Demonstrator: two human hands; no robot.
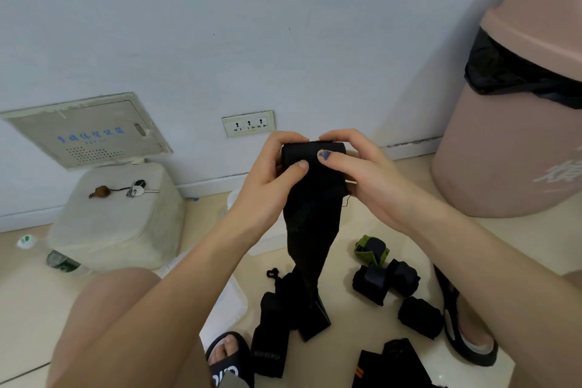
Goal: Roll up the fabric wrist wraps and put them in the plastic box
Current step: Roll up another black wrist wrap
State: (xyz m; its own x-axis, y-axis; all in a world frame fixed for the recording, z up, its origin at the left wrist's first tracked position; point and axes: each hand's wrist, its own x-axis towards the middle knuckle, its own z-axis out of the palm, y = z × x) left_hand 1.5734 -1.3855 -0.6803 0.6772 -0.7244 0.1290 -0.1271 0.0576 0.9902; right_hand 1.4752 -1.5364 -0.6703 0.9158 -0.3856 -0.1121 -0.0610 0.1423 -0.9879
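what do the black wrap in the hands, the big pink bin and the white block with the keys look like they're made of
Black wrap: matte woven fabric; it drapes limp and folds below the roll both hands grip.
Pink bin: smooth moulded plastic, probably; even colour, soft sheen, a rim band over a glossy black liner.
White block: possibly foam or rough plastic; a dull, grainy surface with rounded edges.

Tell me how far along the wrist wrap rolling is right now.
Done: several rolled wraps sit on the floor, not yet boxed. In hand: the left hand and right hand are rolling the top of a black wrap, its tail hanging. Left: flat wraps lie unrolled, and the plastic box shows none inside.
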